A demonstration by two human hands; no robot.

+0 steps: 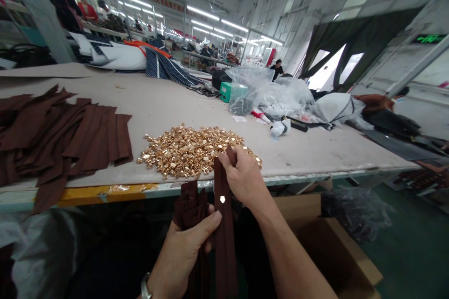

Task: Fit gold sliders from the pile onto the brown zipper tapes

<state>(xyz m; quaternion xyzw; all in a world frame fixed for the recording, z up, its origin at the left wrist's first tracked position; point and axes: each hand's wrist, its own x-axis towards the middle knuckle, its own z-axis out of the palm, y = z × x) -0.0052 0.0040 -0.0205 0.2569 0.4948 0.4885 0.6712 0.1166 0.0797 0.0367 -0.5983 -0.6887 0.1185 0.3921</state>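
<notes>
My left hand (187,247) is closed around a bunch of brown strips (191,203), its thumb pressed on one longer strip. That brown zipper-like strip (224,233) hangs down between my hands, with a small shiny gold piece (222,199) on it. My right hand (242,173) pinches the strip's upper end, just in front of a pile of small gold metal pieces (189,149) on the table (168,107). Many more brown strips (80,135) lie in a heap at the table's left, some hanging over the front edge.
Plastic bags (277,93), a green box (228,92) and a red-and-white tube (260,116) lie toward the table's back right. Striped fabric (168,67) is at the back. A cardboard box (329,247) stands below right. Several people are in the background.
</notes>
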